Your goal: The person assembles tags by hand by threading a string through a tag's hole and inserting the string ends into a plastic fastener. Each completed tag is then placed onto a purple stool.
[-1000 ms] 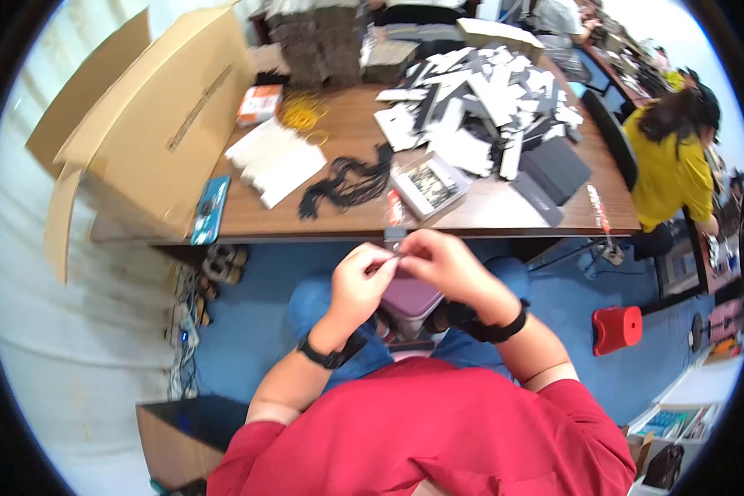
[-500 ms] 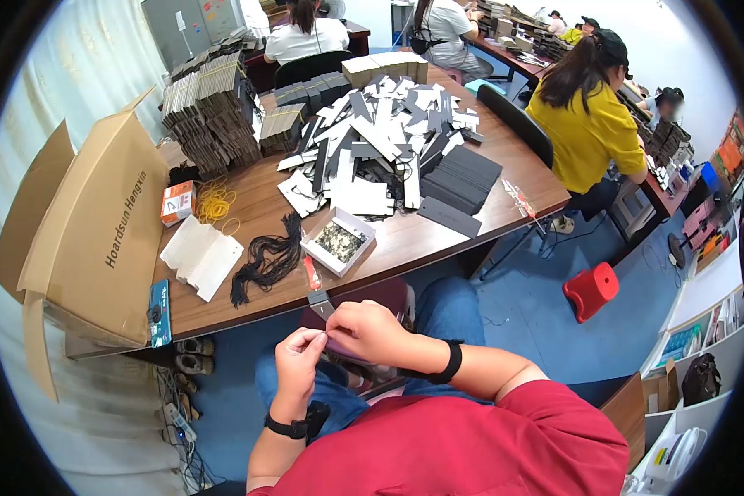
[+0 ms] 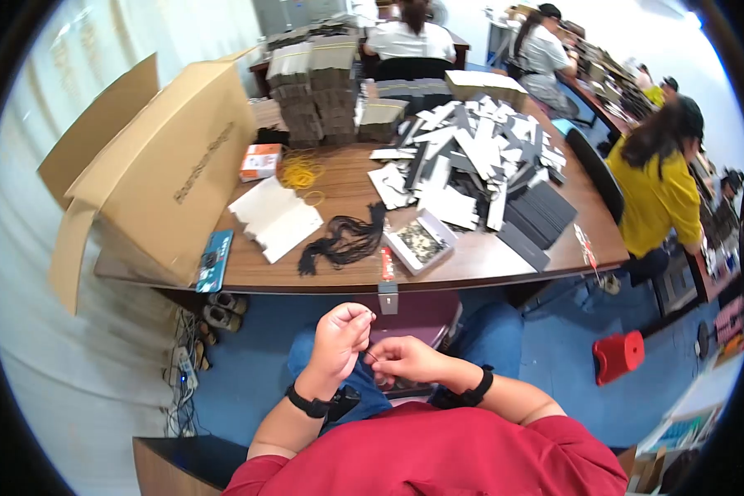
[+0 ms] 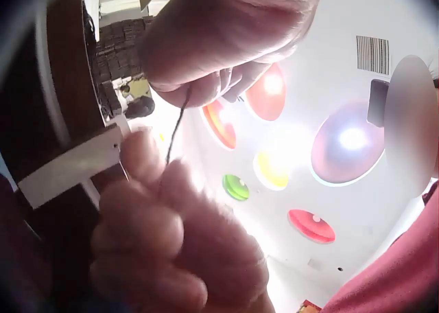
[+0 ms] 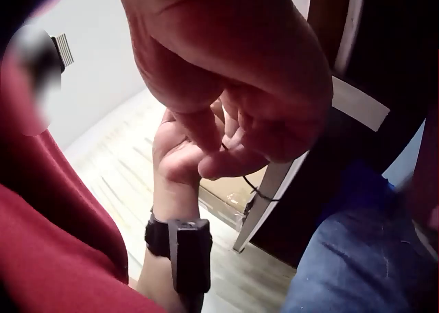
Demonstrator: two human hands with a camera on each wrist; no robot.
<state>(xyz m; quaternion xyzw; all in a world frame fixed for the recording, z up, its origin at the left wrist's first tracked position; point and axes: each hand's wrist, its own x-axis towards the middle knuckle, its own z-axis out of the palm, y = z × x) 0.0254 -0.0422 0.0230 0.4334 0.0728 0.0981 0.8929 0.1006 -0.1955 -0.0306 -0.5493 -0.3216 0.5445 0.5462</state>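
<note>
A thin black cord (image 4: 175, 131) runs between my two hands above my lap. My left hand (image 3: 339, 337) pinches one part of it between thumb and curled fingers, with its fingertips raised toward the table edge. Lower and to the right, my right hand (image 3: 409, 360) pinches the cord too; in the right wrist view a length of cord (image 5: 255, 189) hangs below its fingers. Just beyond the hands, a grey tag (image 3: 388, 299) sticks out over the table's front edge, with a red-and-white strip (image 3: 387, 263) behind it.
On the table (image 3: 339, 169) lie a bundle of black cords (image 3: 343, 240), an open white box (image 3: 422, 241) of small pieces, a heap of black and white tags (image 3: 479, 153), yellow bands (image 3: 300, 171) and a white sheet (image 3: 277, 221). A large carton (image 3: 174, 178) stands left.
My hands, together before, have come apart, with the right one now lower and nearer my body. The cord shows between them. The head view swung right, then back.
</note>
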